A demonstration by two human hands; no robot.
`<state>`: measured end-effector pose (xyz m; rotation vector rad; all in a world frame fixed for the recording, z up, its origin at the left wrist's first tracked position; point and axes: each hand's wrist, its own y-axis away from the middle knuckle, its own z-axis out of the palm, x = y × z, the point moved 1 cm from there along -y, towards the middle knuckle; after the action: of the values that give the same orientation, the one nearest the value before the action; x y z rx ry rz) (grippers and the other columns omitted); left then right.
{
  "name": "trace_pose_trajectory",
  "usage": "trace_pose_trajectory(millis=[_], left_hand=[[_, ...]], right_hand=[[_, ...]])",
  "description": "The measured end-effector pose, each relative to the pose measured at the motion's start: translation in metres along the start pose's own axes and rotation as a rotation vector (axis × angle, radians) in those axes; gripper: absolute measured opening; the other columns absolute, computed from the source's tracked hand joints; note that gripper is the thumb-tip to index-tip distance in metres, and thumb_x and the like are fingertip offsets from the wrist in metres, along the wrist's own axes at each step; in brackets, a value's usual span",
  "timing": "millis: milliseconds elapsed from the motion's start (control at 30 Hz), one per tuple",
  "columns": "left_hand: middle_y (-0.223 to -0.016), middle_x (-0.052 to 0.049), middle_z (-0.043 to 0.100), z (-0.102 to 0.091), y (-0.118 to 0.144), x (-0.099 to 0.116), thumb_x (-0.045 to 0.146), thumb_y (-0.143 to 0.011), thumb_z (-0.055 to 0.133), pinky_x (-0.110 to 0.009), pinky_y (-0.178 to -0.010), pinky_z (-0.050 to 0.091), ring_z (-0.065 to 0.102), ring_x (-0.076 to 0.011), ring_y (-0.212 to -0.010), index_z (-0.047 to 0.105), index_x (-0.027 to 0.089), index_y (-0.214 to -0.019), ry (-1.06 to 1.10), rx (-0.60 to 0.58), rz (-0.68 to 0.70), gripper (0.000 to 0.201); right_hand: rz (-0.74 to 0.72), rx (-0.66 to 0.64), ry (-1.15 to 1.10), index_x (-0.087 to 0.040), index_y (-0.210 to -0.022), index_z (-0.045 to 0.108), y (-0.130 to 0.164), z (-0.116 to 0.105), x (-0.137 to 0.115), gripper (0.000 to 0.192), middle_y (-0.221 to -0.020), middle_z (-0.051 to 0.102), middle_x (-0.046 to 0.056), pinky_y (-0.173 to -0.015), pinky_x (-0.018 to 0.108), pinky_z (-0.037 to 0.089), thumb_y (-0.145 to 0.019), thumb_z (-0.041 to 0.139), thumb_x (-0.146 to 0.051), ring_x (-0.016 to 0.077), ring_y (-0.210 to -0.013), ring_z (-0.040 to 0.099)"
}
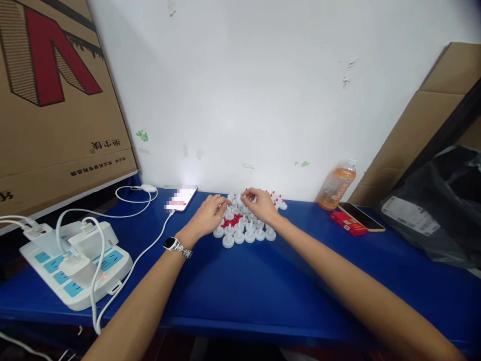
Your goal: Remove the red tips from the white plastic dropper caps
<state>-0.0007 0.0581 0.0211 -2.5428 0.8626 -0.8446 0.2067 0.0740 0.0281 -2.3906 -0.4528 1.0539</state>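
Note:
Several white nozzle caps (239, 236), round at the base with a narrow spout, stand close together on the blue table (233, 286). Among them lies a pile of small red tips (232, 220). At the left side of the group is my left hand (209, 214), a watch on its wrist, thumb and forefinger drawn together; anything between them is hidden. My right hand (262, 204) reaches over the caps from the right in a pinch, with a white nozzle cap (240, 199) at its fingertips. Behind it, some white caps (281, 204) carry red tips.
A power strip (77, 293) with chargers and white cables occupies the left side. A lit phone (183, 198) lies near the wall. To the right are an orange drink bottle (337, 185), a red packet (348, 223), another phone (361, 216) and a dark plastic bag (436, 200). Cardboard (67, 120) stands left.

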Motion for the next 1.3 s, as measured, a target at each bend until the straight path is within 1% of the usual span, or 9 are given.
trace_pose_trajectory(millis=[133,267,433,633,867,967,1067,1200,1300], left_hand=[[-0.101,-0.005,0.068,-0.007,0.0,-0.013,0.029,-0.099,0.034,-0.038,-0.089,0.045,0.057,-0.0233,-0.099,0.067,0.022,-0.105,-0.03,0.039,-0.063,0.034],[-0.103,-0.007,0.069,-0.01,0.001,-0.025,0.025,-0.096,0.035,-0.037,-0.089,0.046,0.06,-0.0231,-0.097,0.068,0.02,-0.101,-0.105,0.021,-0.16,0.033],[-0.104,-0.007,0.068,-0.009,0.005,-0.019,0.022,-0.094,0.037,-0.038,-0.088,0.045,0.059,-0.0243,-0.098,0.068,0.021,-0.098,-0.201,-0.026,-0.233,0.031],[-0.1,-0.008,0.065,-0.007,0.006,-0.004,0.026,-0.096,0.035,-0.039,-0.085,0.045,0.056,-0.0251,-0.096,0.067,0.022,-0.097,-0.219,-0.014,-0.183,0.032],[-0.097,-0.008,0.064,-0.004,0.005,-0.009,0.026,-0.096,0.036,-0.041,-0.085,0.045,0.056,-0.0256,-0.094,0.066,0.022,-0.095,-0.172,0.018,-0.128,0.03],[-0.096,-0.008,0.064,-0.004,0.005,-0.01,0.026,-0.096,0.036,-0.04,-0.084,0.045,0.057,-0.0248,-0.094,0.065,0.022,-0.095,-0.174,0.032,-0.108,0.029],[-0.099,-0.007,0.064,-0.001,0.004,-0.002,0.029,-0.098,0.034,-0.04,-0.084,0.044,0.056,-0.0245,-0.094,0.064,0.022,-0.097,-0.162,0.055,-0.086,0.031],[-0.1,-0.006,0.064,0.008,0.001,0.02,0.031,-0.099,0.033,-0.042,-0.084,0.043,0.055,-0.0255,-0.097,0.064,0.023,-0.097,-0.154,0.05,-0.023,0.032],[-0.099,-0.006,0.065,0.015,-0.009,0.037,0.03,-0.099,0.034,-0.042,-0.084,0.043,0.055,-0.0256,-0.097,0.064,0.023,-0.097,-0.157,0.016,0.037,0.031]], right_hand=[[0.066,-0.082,0.073,-0.016,-0.089,0.072,-0.04,0.025,0.003,0.016,-0.081,0.073,0.004,-0.072,0.025,0.047,-0.083,0.057,-0.018,0.0155,-0.076,0.065],[-0.005,-0.249,0.325,-0.018,-0.1,0.073,-0.073,0.054,-0.001,0.025,-0.097,0.075,0.005,-0.079,0.026,0.044,-0.088,0.051,-0.02,0.0162,-0.086,0.065],[-0.018,-0.345,0.471,-0.019,-0.084,0.075,-0.091,0.079,-0.003,0.016,-0.093,0.074,0.009,-0.095,0.04,0.034,-0.082,0.061,-0.024,0.0278,-0.106,0.056],[0.004,-0.362,0.544,-0.02,-0.09,0.075,-0.094,0.084,0.005,0.022,-0.098,0.073,0.01,-0.094,0.041,0.029,-0.087,0.056,-0.029,0.0269,-0.106,0.055],[0.029,-0.366,0.531,-0.02,-0.084,0.075,-0.095,0.088,0.006,0.016,-0.092,0.074,0.009,-0.095,0.039,0.03,-0.082,0.063,-0.03,0.0263,-0.104,0.057],[0.041,-0.317,0.51,-0.023,-0.106,0.072,-0.092,0.077,0.002,0.03,-0.098,0.073,0.009,-0.094,0.041,0.031,-0.085,0.061,-0.041,0.0287,-0.108,0.055],[0.083,-0.165,0.476,-0.021,-0.126,0.06,-0.073,0.048,0.003,0.04,-0.103,0.07,0.01,-0.09,0.039,0.034,-0.092,0.048,-0.039,0.0267,-0.104,0.056],[0.173,0.049,0.407,-0.02,-0.1,0.067,-0.024,-0.005,0.016,0.024,-0.087,0.068,0.006,-0.08,0.034,0.035,-0.089,0.05,-0.031,0.0227,-0.087,0.057],[0.219,0.13,0.427,-0.021,-0.095,0.068,0.01,-0.036,0.032,0.021,-0.084,0.067,0.005,-0.082,0.036,0.033,-0.087,0.052,-0.031,0.0242,-0.09,0.054]])
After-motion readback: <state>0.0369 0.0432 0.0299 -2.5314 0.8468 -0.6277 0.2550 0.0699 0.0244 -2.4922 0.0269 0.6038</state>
